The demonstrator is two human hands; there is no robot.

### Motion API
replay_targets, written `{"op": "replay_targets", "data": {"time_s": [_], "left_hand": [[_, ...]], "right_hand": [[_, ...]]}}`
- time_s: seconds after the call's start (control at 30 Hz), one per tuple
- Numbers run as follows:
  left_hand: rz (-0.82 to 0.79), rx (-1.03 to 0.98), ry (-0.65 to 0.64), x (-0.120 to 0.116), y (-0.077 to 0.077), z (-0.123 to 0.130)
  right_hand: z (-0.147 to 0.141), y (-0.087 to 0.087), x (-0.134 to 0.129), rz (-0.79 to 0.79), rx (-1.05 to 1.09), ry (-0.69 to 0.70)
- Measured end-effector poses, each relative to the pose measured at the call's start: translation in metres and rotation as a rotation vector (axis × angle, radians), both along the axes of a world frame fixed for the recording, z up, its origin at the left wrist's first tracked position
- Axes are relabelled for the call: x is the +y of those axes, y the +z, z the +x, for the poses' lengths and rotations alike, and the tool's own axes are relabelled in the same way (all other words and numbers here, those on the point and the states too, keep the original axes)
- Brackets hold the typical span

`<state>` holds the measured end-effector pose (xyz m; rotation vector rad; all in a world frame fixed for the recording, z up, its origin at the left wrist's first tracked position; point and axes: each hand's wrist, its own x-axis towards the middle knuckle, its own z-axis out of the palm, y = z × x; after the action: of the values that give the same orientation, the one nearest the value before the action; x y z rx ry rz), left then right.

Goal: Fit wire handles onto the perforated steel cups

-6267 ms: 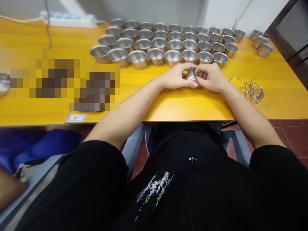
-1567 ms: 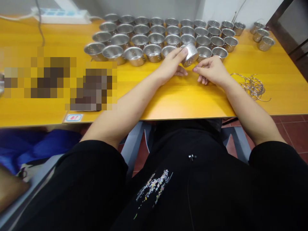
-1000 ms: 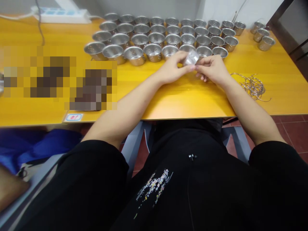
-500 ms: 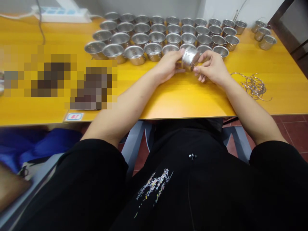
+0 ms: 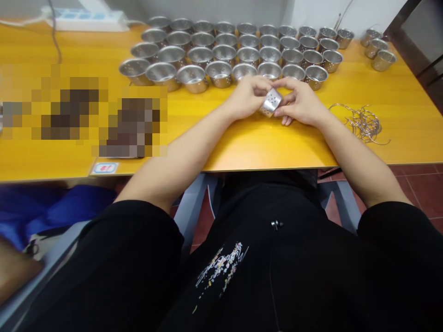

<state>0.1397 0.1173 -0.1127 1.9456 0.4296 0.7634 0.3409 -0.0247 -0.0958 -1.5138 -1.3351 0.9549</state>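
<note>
Between my two hands is a small shiny metal cup [image 5: 272, 102] with round holes in its wall, held tilted above the yellow table [image 5: 242, 147]. My left hand [image 5: 248, 96] is closed on its left side. My right hand [image 5: 300, 102] grips the other side, thumb on the lower part and forefinger over the top. Whether a wire is in the fingers I cannot tell. Just beyond my hands, rows of similar perforated cups [image 5: 219, 74] stand upright. A tangle of thin metal wire pieces [image 5: 367, 123] lies to the right of my right hand.
Several cups with wires [image 5: 384, 60] stand apart at the far right. A white power strip [image 5: 88, 20] with cables lies at the back left. Blurred-out dark items [image 5: 129, 127] and a small label [image 5: 105, 168] are on the left. Part of another person's arm [image 5: 17, 267] shows at lower left.
The cup has come slightly nearer and turned, so its holed wall now faces me. My hands have drawn closer together, with the right forefinger reaching over the cup.
</note>
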Motion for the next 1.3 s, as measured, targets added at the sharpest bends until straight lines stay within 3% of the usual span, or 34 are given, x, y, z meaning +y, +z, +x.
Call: {"op": "replay_targets", "data": {"time_s": [0.17, 0.43, 0.7, 0.83, 0.93, 1.17, 1.3], "left_hand": [[0.017, 0.021, 0.009, 0.0, 0.005, 0.0], [-0.142, 0.035, -0.056, -0.015, 0.009, 0.003], [-0.157, 0.024, 0.01, -0.017, 0.006, 0.01], [-0.147, 0.0, 0.076, -0.011, 0.003, 0.011], [-0.146, -0.014, 0.121, -0.005, 0.004, 0.004], [-0.049, -0.021, 0.155, 0.004, 0.003, -0.002], [0.009, -0.041, 0.232, 0.0, 0.007, 0.002]], "right_hand": [[0.008, 0.002, -0.001, -0.018, -0.019, 0.045], [0.025, 0.012, -0.003, 0.012, -0.034, 0.119], [0.021, 0.014, -0.002, 0.01, -0.025, 0.033], [0.018, 0.01, -0.001, -0.004, 0.149, 0.123], [0.015, 0.011, -0.005, -0.034, 0.21, 0.109], [0.024, 0.011, -0.005, -0.016, 0.164, 0.118], [0.037, 0.01, -0.001, 0.091, 0.093, 0.24]]}}
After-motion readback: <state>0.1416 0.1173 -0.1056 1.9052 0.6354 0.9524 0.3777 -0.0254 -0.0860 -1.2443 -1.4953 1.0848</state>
